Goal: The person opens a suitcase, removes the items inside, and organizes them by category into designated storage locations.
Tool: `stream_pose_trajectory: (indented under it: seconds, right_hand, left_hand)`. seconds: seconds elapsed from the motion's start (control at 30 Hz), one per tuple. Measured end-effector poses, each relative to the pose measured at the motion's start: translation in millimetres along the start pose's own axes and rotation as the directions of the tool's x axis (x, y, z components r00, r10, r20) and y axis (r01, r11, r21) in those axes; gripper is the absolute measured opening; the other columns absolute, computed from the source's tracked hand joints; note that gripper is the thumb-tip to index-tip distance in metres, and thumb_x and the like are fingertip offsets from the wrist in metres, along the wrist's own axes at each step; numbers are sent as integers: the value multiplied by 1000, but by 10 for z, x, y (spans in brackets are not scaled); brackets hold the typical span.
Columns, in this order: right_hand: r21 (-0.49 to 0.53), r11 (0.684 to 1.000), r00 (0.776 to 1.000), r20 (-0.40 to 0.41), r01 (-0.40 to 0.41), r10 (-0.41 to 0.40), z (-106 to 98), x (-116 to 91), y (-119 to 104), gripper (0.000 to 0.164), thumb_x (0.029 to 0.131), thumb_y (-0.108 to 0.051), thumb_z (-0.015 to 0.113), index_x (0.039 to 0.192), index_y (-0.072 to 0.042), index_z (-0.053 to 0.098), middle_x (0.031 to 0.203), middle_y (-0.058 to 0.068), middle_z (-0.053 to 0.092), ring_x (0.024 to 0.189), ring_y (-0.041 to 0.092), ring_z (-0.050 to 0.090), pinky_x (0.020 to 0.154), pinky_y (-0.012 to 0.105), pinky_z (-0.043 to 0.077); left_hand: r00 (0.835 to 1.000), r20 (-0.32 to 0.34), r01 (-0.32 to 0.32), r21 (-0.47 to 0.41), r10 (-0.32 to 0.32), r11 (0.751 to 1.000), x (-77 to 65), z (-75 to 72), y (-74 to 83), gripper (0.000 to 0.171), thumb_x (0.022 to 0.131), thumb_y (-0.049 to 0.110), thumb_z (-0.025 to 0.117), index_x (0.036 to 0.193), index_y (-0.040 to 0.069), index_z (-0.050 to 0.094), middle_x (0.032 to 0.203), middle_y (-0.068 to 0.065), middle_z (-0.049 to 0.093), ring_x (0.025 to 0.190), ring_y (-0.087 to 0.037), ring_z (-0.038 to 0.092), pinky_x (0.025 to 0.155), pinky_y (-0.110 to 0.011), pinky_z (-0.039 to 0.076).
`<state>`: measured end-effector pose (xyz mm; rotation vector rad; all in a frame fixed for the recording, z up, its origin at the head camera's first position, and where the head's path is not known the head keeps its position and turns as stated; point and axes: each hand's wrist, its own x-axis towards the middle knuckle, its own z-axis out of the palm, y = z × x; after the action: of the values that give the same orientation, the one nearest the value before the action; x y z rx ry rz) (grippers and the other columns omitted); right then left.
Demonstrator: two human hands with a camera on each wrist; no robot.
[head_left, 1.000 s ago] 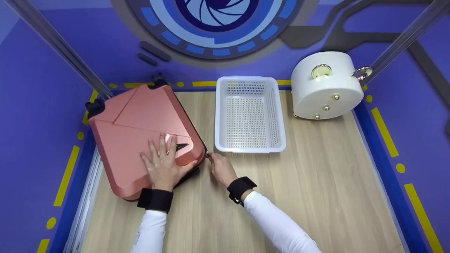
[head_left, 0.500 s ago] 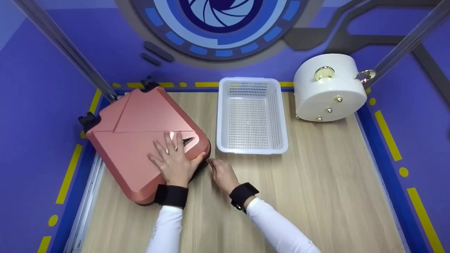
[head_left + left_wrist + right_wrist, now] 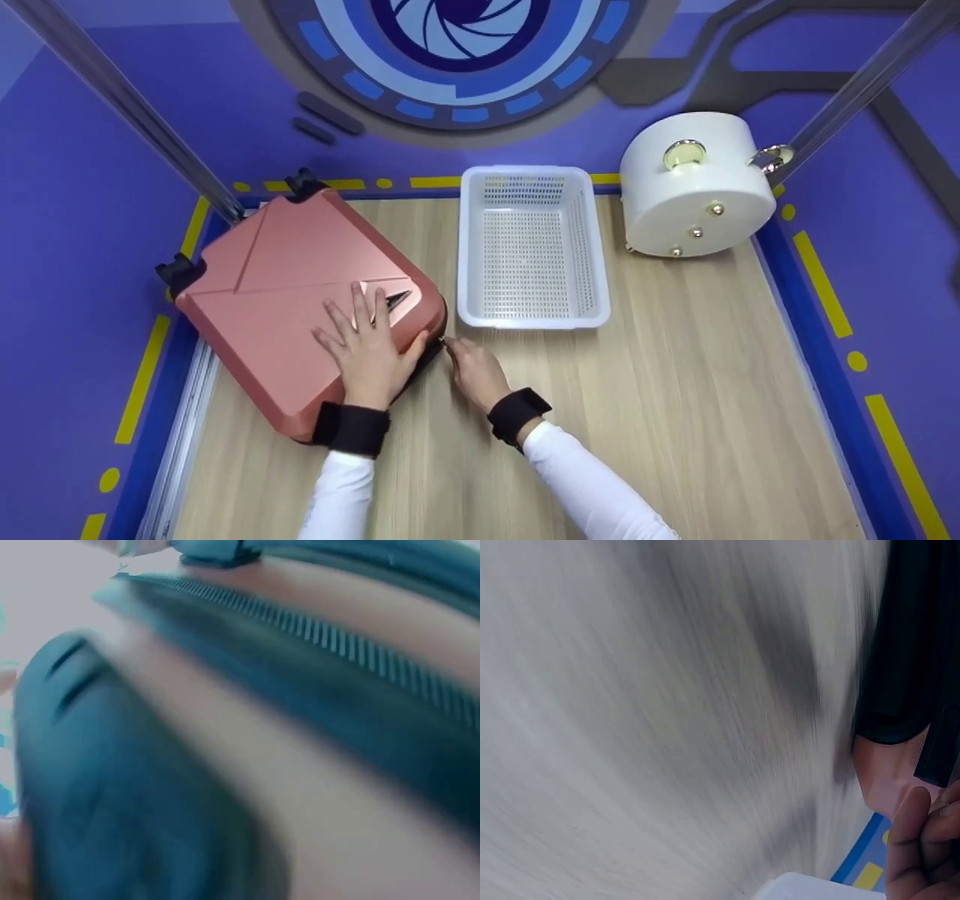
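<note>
A pink hard-shell suitcase (image 3: 277,337) lies flat on the left, its wheels toward the back wall. My left hand (image 3: 367,356) rests on its shell with fingers spread, beside the logo plate; the thumb reaches over the near right edge. At that corner my right hand (image 3: 478,373) pinches a small zipper pull (image 3: 443,340) between thumb and curled fingers. The left wrist view has the zipper teeth (image 3: 322,634) running along the suitcase's side, plus a blurred dark handle (image 3: 127,780). In the right wrist view, the curled fingers (image 3: 907,840) sit right at the pink side of the case.
A white perforated plastic basket (image 3: 471,247) stands right of the suitcase, close to its corner. Further right, a round white case (image 3: 667,217) with gold-coloured rings and studs leans by the back wall. Purple walls and a clear post (image 3: 169,142) border the wooden tabletop (image 3: 675,390).
The suitcase has turned counterclockwise, its wheel end swinging left and its near end right. My left hand has shifted right with it. The right hand stays at the corner, nearly still.
</note>
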<state>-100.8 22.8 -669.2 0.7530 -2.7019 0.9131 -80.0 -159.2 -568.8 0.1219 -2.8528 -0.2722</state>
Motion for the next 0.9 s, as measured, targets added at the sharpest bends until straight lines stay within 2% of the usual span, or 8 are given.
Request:
stream_pose_trajectory:
  seconds: [0.1, 0.13, 0.2, 0.3, 0.4, 0.5, 0.7, 0.9]
  right_hand:
    - [4, 1000, 1000, 11, -14, 14, -7, 5, -1, 20, 102, -4, 60, 118, -1, 72, 99, 12, 75, 87, 27, 75, 71, 36, 61]
    - [3, 1000, 1000, 16, -22, 22, -11, 6, 0, 20, 103, -4, 60, 119, -1, 72, 100, 12, 75, 88, 26, 75, 72, 36, 61]
    - [4, 999, 999, 24, -35, 35, -18, 5, 4, 20, 103, -5, 59, 118, -1, 72, 100, 11, 75, 88, 26, 75, 72, 36, 61]
    - [12, 999, 999, 30, -40, 40, -17, 0, 9, 20, 103, -5, 59, 117, -1, 72, 99, 11, 75, 87, 25, 75, 72, 35, 61]
    - [18, 999, 999, 25, -35, 34, 4, -10, 5, 19, 103, -5, 60, 117, 0, 72, 98, 11, 75, 86, 25, 75, 71, 35, 61]
    - [27, 999, 999, 24, -36, 36, 33, -17, -23, 19, 103, -6, 60, 117, 0, 73, 98, 11, 75, 86, 25, 75, 72, 35, 61]
    - [29, 999, 1000, 16, -21, 21, 40, -16, -31, 19, 102, -5, 61, 116, -1, 73, 100, 11, 76, 88, 25, 76, 74, 35, 61]
    - [41, 999, 1000, -5, -26, 26, 16, -9, -18, 20, 102, -5, 59, 116, 1, 72, 102, 14, 76, 91, 27, 76, 77, 36, 61]
  left_hand:
    - [989, 134, -62, -30, 66, 998, -85, -178, -214, 103, 87, 70, 67, 165, 16, 29, 173, -18, 13, 153, -58, 9, 107, -87, 7]
    - [983, 164, -78, -23, 81, 997, -121, -228, -303, 103, 86, 71, 66, 166, 19, 27, 173, -17, 11, 154, -56, 8, 107, -87, 6]
    - [977, 184, -107, -7, 106, 994, -207, -300, -498, 105, 84, 74, 67, 166, 23, 26, 174, -14, 11, 154, -54, 9, 108, -86, 5]
    - [979, 116, -166, -13, 166, 986, -341, -330, -778, 106, 79, 73, 70, 164, 22, 32, 172, -12, 19, 154, -52, 15, 109, -85, 8]
    - [975, 16, -219, -44, 220, 975, -426, -296, -938, 105, 76, 73, 69, 161, 20, 39, 170, -10, 28, 154, -48, 21, 111, -83, 11]
    - [974, -29, -225, -46, 224, 973, -471, -278, -976, 104, 76, 76, 64, 160, 19, 41, 169, -10, 31, 154, -48, 22, 109, -85, 10]
    - [984, -37, -174, -44, 173, 984, -511, -259, -933, 100, 79, 77, 59, 160, 20, 42, 169, -8, 31, 154, -47, 21, 110, -84, 5]
    - [983, -98, -158, 4, 158, 987, -504, -211, -847, 102, 79, 83, 51, 158, 19, 45, 167, -9, 36, 152, -48, 28, 109, -86, 10]
